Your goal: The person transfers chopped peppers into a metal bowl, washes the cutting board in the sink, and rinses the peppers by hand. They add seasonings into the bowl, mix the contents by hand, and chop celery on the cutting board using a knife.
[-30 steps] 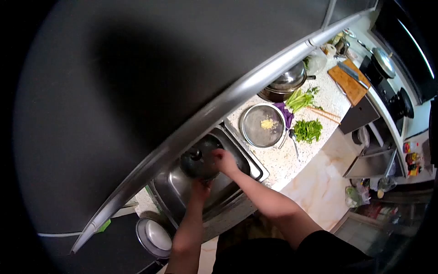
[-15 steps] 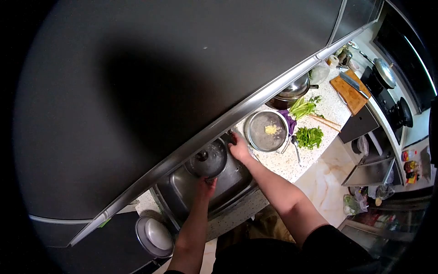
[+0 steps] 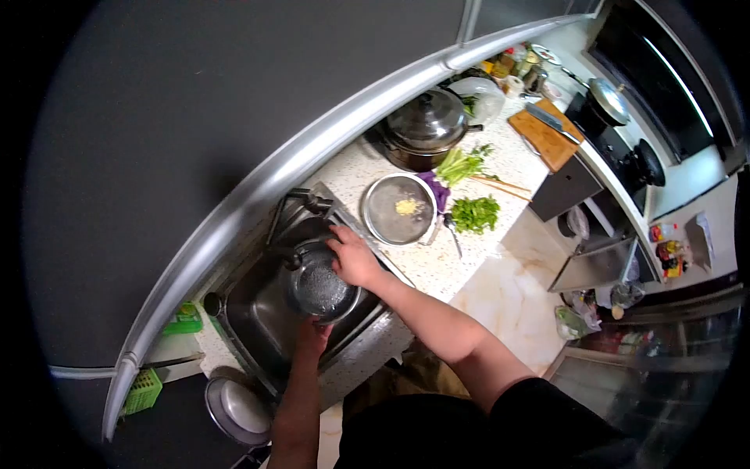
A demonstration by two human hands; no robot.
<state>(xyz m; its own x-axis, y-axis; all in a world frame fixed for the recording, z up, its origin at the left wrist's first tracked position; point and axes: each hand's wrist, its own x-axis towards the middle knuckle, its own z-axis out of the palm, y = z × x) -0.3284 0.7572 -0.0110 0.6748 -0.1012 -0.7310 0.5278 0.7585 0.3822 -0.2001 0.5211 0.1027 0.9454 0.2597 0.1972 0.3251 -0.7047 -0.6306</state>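
Observation:
A round metal bowl (image 3: 324, 285) with rippling, bubbly water in it is in the sink (image 3: 254, 301), partly under the dark faucet (image 3: 286, 256). My left hand (image 3: 315, 334) grips the bowl's near rim, its thumb at the edge and the other fingers hidden beneath. Over the bowl's right side is my right hand (image 3: 355, 262), with fingers stretched and apart and nothing in them. Whether its fingertips touch the rim or the water I cannot tell.
On the speckled counter stand a pot of water with minced yellow bits (image 3: 406, 207), a lidded pot (image 3: 426, 121), chopped greens (image 3: 475, 214), a spoon (image 3: 452, 227) and chopsticks (image 3: 504, 186). A knife (image 3: 551, 119) lies on a cutting board (image 3: 539, 141). Dark cabinet doors (image 3: 195, 94) overhang the sink.
My right hand has moved from beside the faucet's base to over the bowl. Bubbling now shows on the water. The view has shifted, showing more of the sink and faucet.

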